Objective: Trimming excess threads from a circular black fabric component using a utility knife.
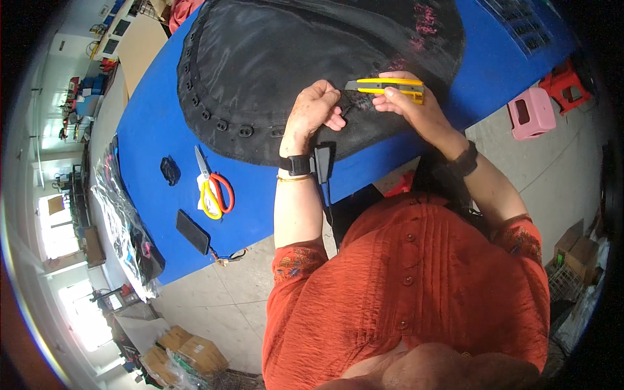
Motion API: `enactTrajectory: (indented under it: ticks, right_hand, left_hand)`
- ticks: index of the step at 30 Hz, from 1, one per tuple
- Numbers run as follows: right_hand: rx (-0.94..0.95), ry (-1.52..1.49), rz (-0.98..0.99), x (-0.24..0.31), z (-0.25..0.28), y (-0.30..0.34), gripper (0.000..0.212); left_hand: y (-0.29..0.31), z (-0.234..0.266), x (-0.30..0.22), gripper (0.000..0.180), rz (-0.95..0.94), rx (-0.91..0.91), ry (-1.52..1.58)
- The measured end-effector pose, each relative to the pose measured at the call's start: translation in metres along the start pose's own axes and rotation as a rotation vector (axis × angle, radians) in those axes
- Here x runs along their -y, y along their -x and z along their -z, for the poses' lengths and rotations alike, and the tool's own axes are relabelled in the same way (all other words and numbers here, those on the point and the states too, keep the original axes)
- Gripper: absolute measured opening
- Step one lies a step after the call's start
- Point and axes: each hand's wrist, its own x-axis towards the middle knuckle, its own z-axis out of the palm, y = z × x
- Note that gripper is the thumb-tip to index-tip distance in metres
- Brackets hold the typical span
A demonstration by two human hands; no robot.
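A large black fabric piece [279, 58] with a row of oval eyelets along its curved edge lies on a blue-topped table [146, 169]. My right hand [416, 110] grips a yellow box cutter [390, 84], its blade pointing left over the fabric. Close to the blade tip, my left hand [315, 107] is closed, thumb against bent fingers. What sits in its pinch is hidden; dark fabric or thread shows beside the fingertips. Pink marks run across the fabric beyond the knife.
Left of my arm lie scissors [214, 188] with red and yellow handles, a black phone [192, 231] and a small crumpled black thing [170, 170]. Clear plastic packaging [120, 208] covers the table's left edge. Pink [532, 114] and red [564, 88] stools stand at right.
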Motion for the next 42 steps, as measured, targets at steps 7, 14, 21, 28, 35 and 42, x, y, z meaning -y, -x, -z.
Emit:
enactTrajectory:
  ticks: [7,14,21,28,35,42]
  right_hand:
    - [0.024,0.018,-0.007,-0.004,0.006,-0.002,0.034]
    - [0.066,0.033,0.006,-0.01,0.013,-0.005,0.034]
    - [0.096,0.016,0.0,-0.011,0.016,-0.007,0.033]
    - [0.131,-0.009,-0.013,-0.011,0.018,-0.003,0.032]
    - [0.078,-0.187,-0.022,-0.021,0.017,-0.005,0.03]
    - [0.064,-0.222,-0.008,-0.021,0.018,-0.006,0.032]
  left_hand:
    - [-0.001,-0.001,0.0,0.012,0.017,-0.007,-0.013]
    - [-0.004,-0.002,-0.001,0.011,0.014,-0.012,-0.022]
    - [-0.003,-0.001,-0.001,0.01,0.021,-0.025,-0.025]
    - [0.0,-0.003,-0.003,0.013,0.001,-0.037,-0.029]
    - [0.0,-0.003,0.0,0.012,-0.005,-0.068,-0.051]
    - [0.0,-0.004,-0.002,0.011,0.007,-0.069,-0.077]
